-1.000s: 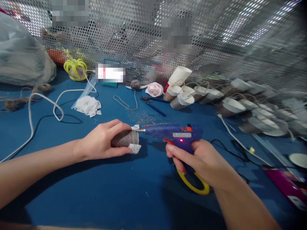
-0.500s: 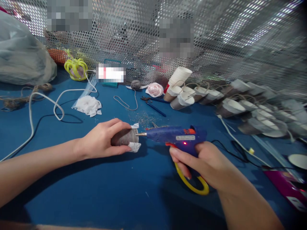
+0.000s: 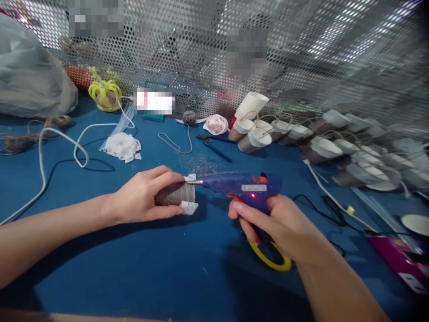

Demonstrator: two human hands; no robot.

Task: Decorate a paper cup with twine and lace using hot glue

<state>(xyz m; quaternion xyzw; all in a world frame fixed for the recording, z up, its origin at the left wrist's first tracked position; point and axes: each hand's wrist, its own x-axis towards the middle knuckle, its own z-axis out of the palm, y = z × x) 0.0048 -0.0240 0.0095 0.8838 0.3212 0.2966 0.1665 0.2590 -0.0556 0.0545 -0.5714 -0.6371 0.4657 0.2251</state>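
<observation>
1. Near the middle of the frame, a small cup wrapped in grey string [image 3: 174, 194] is held on its side by the left hand [image 3: 142, 197], with the fingers curled over the top and the thumb under it.
2. White lace [image 3: 189, 207] is seen at the cup's open end, which is turned to the right.
3. Just right of the cup, a blue glue gun [image 3: 239, 184] is gripped by the right hand [image 3: 275, 223], with the fingers closed around its handle.
4. The metal tip of the gun is placed right against the upper rim of the cup, and a red light is lit on the gun's side.
5. A yellow loop [image 3: 270, 259] is seen below the right hand.
6. Everything is set over a blue table [image 3: 167, 268].
7. In the upper right of the frame, many more wrapped cups [image 3: 321, 150] are laid on their sides in a row.
8. A pink fabric rose [image 3: 216, 124] and a white cable [image 3: 60, 143] are seen farther back, to the left of them.
</observation>
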